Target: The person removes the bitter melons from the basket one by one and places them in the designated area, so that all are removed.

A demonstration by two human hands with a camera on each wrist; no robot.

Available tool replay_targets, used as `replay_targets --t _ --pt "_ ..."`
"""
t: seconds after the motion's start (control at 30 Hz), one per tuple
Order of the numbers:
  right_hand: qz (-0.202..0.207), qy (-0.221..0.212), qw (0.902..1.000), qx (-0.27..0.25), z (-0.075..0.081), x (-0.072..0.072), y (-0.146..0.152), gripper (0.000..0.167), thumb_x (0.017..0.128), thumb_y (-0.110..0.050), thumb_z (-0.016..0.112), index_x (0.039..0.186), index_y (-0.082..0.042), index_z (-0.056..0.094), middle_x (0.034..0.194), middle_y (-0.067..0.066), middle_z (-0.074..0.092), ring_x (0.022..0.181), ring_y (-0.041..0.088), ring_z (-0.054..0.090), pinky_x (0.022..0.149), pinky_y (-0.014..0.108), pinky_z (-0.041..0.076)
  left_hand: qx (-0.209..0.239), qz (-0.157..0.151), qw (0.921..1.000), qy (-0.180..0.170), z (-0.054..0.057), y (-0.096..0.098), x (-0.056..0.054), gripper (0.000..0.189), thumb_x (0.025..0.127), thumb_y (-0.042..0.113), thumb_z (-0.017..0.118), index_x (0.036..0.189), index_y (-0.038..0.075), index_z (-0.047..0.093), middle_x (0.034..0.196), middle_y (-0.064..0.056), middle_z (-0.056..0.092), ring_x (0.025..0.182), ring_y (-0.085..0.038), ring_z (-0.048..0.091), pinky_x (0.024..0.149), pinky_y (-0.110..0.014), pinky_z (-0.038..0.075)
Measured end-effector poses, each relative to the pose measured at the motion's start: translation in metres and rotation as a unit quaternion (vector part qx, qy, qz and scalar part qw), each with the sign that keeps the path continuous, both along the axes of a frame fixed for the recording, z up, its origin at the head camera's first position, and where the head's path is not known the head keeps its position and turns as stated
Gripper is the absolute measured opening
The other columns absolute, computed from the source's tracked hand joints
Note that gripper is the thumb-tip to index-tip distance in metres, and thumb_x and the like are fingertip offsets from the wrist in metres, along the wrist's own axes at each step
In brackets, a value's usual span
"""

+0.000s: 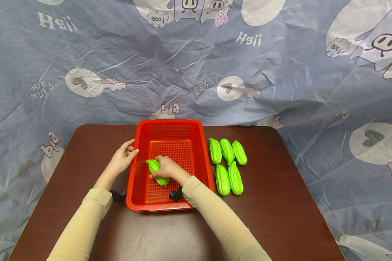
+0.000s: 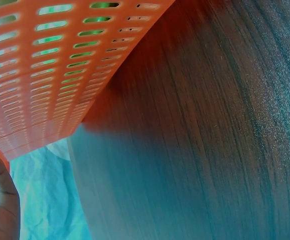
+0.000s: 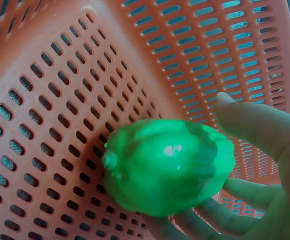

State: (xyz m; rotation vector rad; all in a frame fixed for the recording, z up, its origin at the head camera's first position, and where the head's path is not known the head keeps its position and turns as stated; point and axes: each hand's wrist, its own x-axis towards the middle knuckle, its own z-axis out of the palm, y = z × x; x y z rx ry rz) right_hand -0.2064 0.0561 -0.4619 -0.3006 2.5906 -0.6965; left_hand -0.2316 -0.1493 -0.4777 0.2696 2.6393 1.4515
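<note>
A red plastic basket (image 1: 164, 207) with slotted walls stands on the table. My left hand (image 1: 122, 158) holds its left rim, the thumb at the top edge and the fingers on the outer side. Inside the basket, my right hand (image 1: 166, 168) grips a bright green bitter melon (image 1: 163, 182) from above. In the right wrist view the bitter melon (image 3: 165, 165) is close to the slotted floor, with fingers (image 3: 220, 215) curled beneath it and the thumb beside it. Whether it touches the floor, I cannot tell.
Right of the basket lie several more green bitter melons (image 1: 223, 180) in two rows, close to its wall. The dark brown wooden table (image 1: 274, 206) has rounded back corners. A blue patterned cloth (image 1: 189, 72) hangs behind it.
</note>
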Motion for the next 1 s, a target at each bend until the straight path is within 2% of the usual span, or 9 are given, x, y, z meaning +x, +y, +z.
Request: replay_targets --t 0.2,0.4,0.77,1.0 --pt "-0.002 -0.011 0.9999 0.011 -0.0044 0.0007 0.0012 0.078 0.080 -0.032 0.083 0.144 -0.008 0.046 0.113 0.008 0.057 0.097 0.015 0.053 0.078 0.025 0.048 0.005 -0.001 1.0000 0.001 -0.0006 0.0002 0.0002 0.059 0.103 0.021 0.053 0.152 -0.002 0.030 0.112 -0.019 0.051 0.084 -0.016 0.054 0.066 -0.023 0.045" --pt "-0.005 -0.017 0.9997 0.015 -0.0068 -0.0001 0.0007 0.078 0.081 -0.032 0.082 0.145 -0.008 0.045 0.116 0.008 0.057 0.100 0.016 0.054 0.082 0.027 0.049 0.002 0.000 1.0000 0.003 -0.0013 -0.0002 -0.0002 0.058 0.103 0.020 0.053 0.152 -0.002 0.030 0.114 -0.021 0.053 0.083 -0.014 0.055 0.066 -0.023 0.046" --pt "-0.010 -0.015 0.9998 0.004 -0.0063 0.0001 0.0017 0.076 0.080 -0.029 0.083 0.144 -0.007 0.047 0.114 0.008 0.061 0.095 0.015 0.057 0.080 0.026 0.049 0.006 0.000 1.0000 0.002 -0.0021 0.0005 0.0010 0.058 0.103 0.020 0.053 0.152 -0.001 0.030 0.113 -0.020 0.052 0.081 -0.010 0.053 0.064 -0.022 0.045" --pt "-0.019 -0.019 0.9992 -0.030 -0.0012 -0.0008 0.0041 0.072 0.082 -0.027 0.081 0.143 -0.008 0.048 0.111 0.006 0.062 0.090 0.014 0.057 0.073 0.025 0.049 0.003 0.001 1.0000 0.000 -0.0014 0.0002 0.0006 0.058 0.103 0.021 0.052 0.152 -0.001 0.029 0.115 -0.021 0.052 0.086 -0.019 0.056 0.066 -0.023 0.045"
